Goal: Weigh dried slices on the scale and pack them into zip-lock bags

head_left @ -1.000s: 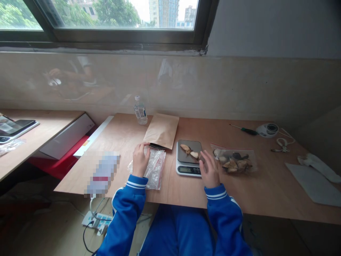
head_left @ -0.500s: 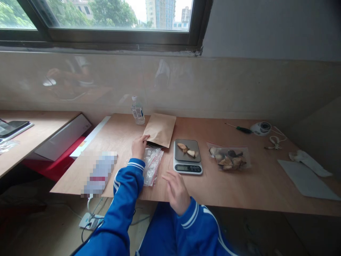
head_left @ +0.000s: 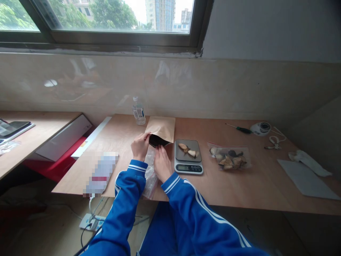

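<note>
Across the wooden table (head_left: 255, 188), can see the brown paper bag (head_left: 162, 125), lying with dark mouth agape on its near side. Well to its right, can spot the clear bag (head_left: 247, 159) of dried-looking pieces (head_left: 230, 161); between them, the white scale (head_left: 198, 170). Below the paper bag, can glimpse crumpled plastic (head_left: 150, 182). Pinching the mouth's left side with the left hand (head_left: 140, 147). Touching its near edge with the right hand (head_left: 163, 165), fingers outstretched; cannot tell whether gripping. Atop the scale, can see a few loose pieces (head_left: 192, 153).
</note>
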A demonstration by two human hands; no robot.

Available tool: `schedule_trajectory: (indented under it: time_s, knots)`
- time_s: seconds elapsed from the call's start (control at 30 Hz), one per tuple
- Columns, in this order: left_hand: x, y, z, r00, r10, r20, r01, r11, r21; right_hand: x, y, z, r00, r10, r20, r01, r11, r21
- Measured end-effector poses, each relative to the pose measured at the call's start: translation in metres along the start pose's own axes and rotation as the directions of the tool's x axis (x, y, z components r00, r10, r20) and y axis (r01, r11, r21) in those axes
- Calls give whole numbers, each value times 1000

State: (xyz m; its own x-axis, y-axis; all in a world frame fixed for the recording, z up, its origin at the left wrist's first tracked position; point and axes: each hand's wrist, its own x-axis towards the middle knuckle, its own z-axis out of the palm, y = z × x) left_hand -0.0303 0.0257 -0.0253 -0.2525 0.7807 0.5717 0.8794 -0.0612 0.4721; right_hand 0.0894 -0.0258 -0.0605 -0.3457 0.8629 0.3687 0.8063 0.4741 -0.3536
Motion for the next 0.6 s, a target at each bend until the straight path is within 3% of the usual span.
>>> schedule_trajectory:
  time_s: [0.17, 0.27, 0.4, 0.6]
  knots:
    - [-8, 5, 3, 1000, -11, -13, 11, 1000, -6, 13, -6, -11, 1000, 2, 14, -1, 994, -112]
    - [-15, 8, 2, 1000, 1, 19, -1, 1000, -5, 34, -8, -13, 993, 109, 36, -103, 984, -148]
    - [-24, 9, -1, 1000, 4, 26, -4, 1000, -7, 58, -1, -2, 969, 237, 66, -224, 961, -162]
    - [-29, 13, -5, 1000, -19, 22, 20, 998, -52, 63, 9, 17, 967, 239, 84, -223, 961, -162]
